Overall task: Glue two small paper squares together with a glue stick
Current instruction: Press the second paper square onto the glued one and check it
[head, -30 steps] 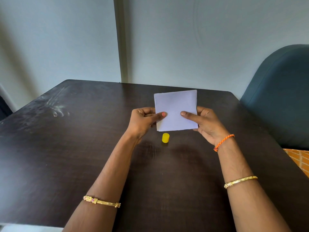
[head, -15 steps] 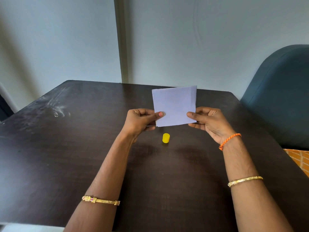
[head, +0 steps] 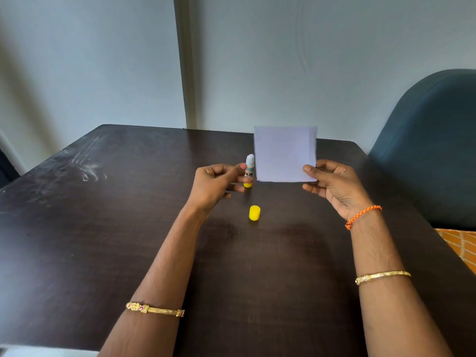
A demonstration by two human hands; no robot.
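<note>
My right hand (head: 332, 186) pinches the lower right corner of the pale lilac paper square (head: 284, 153) and holds it upright above the dark table (head: 103, 228). A second sheet's edge shows along its right side. An uncapped glue stick (head: 249, 169), white tip up and yellow base down, stands just left of the paper. My left hand (head: 216, 185) has its fingers curled beside the stick, thumb and fingertips touching it. The stick's yellow cap (head: 254, 213) stands on the table below, between my two hands.
A blue-grey upholstered chair (head: 432, 140) stands off the table's right edge, with orange patterned fabric (head: 461, 243) below it. A pale wall rises behind the table's far edge. Scuff marks (head: 85, 166) show on the table's far left.
My left hand let go of the paper and moved left. The glue stick came into view beside it. My right hand carried the paper up and to the right.
</note>
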